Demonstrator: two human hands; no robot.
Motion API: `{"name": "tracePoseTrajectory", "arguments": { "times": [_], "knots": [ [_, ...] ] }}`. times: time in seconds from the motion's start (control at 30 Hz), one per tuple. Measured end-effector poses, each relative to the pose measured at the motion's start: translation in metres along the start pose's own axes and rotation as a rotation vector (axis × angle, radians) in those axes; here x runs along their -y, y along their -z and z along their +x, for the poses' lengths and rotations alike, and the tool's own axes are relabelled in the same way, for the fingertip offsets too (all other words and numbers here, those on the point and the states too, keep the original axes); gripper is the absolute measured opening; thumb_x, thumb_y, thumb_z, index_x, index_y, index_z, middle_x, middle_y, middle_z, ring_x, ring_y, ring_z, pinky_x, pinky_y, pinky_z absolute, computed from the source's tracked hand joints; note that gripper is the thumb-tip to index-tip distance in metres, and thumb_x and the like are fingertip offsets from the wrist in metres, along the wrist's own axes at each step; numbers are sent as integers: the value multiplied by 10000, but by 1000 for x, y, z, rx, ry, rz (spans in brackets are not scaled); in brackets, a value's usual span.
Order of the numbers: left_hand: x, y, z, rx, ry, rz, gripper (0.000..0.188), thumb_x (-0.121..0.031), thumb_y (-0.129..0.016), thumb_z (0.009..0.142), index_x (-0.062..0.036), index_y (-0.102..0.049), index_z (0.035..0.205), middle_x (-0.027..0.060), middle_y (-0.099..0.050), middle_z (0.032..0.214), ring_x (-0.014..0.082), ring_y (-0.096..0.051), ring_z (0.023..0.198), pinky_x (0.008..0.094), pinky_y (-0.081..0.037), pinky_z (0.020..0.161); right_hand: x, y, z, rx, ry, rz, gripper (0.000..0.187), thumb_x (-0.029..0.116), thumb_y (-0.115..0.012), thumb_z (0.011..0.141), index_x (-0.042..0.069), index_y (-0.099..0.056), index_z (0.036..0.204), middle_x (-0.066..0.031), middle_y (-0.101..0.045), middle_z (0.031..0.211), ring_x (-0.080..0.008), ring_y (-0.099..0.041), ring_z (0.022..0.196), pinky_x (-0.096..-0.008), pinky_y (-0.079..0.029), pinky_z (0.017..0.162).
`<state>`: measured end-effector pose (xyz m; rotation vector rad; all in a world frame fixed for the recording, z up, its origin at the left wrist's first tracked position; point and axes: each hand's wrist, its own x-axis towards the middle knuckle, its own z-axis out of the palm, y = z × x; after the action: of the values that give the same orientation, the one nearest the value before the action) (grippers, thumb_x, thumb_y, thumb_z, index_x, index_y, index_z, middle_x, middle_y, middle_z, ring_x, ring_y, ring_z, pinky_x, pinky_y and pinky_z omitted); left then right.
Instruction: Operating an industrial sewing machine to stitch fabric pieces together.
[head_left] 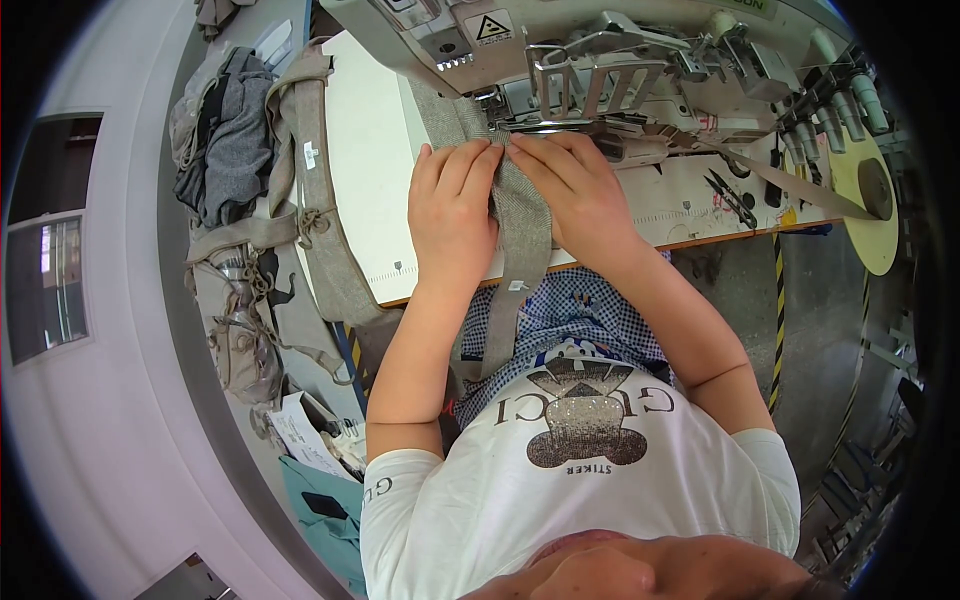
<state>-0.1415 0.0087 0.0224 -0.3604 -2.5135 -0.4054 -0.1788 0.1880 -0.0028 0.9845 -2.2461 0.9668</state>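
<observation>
- Head view, centre: rests the left hand (452,205) and the right hand (590,205) palm down, fingertips nearly meeting on the grey fabric strip (523,235) just below the sewing machine (400,40).
- Grip: touches the cloth with bent fingers on both sides; cannot tell, with both thumbs out of sight, whether pinching it or only pressing.
- Fabric: runs from upper centre, between the hands, over the front edge of the white table (365,180) and down toward the checked cloth (590,310) on the lap.
- Reason for the hold, as judged: probably flattens and lines up the layers close to the metal guides, one hand to each side.
- Left of the table: carries a similar grey-brown piece (318,215) with a white label, laid lengthwise, apparently out of the way but within reach.
- Right: feeds a pale tape (800,182) off the yellow reel (878,245) toward the machine; near the table edge, shows dark snips (733,198), seemingly handy for trimming.
- Hidden: cannot make out the needle area behind fingers and metal parts, nor the strip's lower end; blurs and darkens toward the rim.
</observation>
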Motion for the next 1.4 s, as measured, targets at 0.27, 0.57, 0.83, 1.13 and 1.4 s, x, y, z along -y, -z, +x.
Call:
{"name": "tracePoseTrajectory", "arguments": {
  "times": [0.27,0.57,0.83,1.13,1.4],
  "knots": [
    [1,0,2,16,6,4,519,109,-678,752,-71,-716,1237,56,-697,1260,306,-651,1170,570,-461,1171,0,-1,0,-25,5,-7,550,-67,-654,748,-20,-724,1292,-100,-699,1349,-322,-639,1153,-419,-559,985],
    [11,9,6,91,11,-92,518,101,-684,746,-105,-735,1218,28,-706,1268,307,-644,1180,598,-412,1201,-2,-1,-3,-56,25,18,516,-56,-685,759,0,-737,1269,-93,-710,1310,-326,-644,1130,-427,-561,969],
    [27,14,10,114,28,-209,511,120,-634,742,-136,-765,1165,14,-728,1238,308,-639,1186,624,-352,1230,3,-3,2,-81,-10,75,470,-36,-725,775,16,-742,1242,-95,-713,1281,-333,-654,1120,-438,-560,966],
    [30,-5,0,24,165,-438,404,45,-635,808,-113,-783,1149,58,-769,1200,299,-669,1190,583,-288,1271,10,-3,15,-183,-143,57,394,27,-760,812,37,-744,1206,-95,-710,1143,-312,-670,1051,-431,-569,905],
    [31,-11,-1,-12,255,-463,252,-151,-732,928,-90,-783,1167,52,-779,1195,256,-679,1184,544,-253,1285,11,-19,24,-245,-237,37,337,95,-797,806,83,-759,1140,-63,-692,1036,-283,-675,1007,-403,-583,848]
  ]
}}
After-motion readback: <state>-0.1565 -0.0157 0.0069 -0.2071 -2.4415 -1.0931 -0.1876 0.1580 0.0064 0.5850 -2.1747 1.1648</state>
